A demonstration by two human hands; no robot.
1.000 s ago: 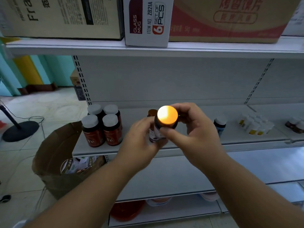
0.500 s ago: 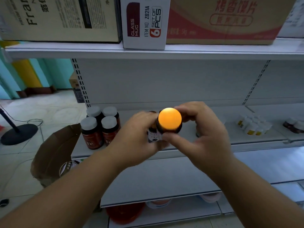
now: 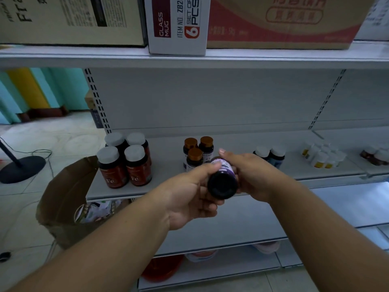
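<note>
I hold a small dark bottle [image 3: 222, 182] with a purple label in both hands, in front of the middle shelf [image 3: 168, 192]. Its dark bottom faces the camera. My left hand [image 3: 189, 194] grips it from the left, thumb over the top side. My right hand [image 3: 250, 175] grips it from the right, fingers curled round the far end. Just behind the bottle, three like bottles with orange caps [image 3: 197, 152] stand on the shelf.
Several red bottles with grey caps [image 3: 124, 161] stand at the shelf's left end. White-capped bottles [image 3: 270, 154] and small white bottles [image 3: 322, 154] stand to the right. An open cardboard box [image 3: 67, 199] sits on the floor at left. Cartons [image 3: 179, 24] fill the top shelf.
The bottle has been turned over: its orange cap faced the camera before, and the dark bottom does now. Both hands came lower and nearer, uncovering the orange-capped bottles behind.
</note>
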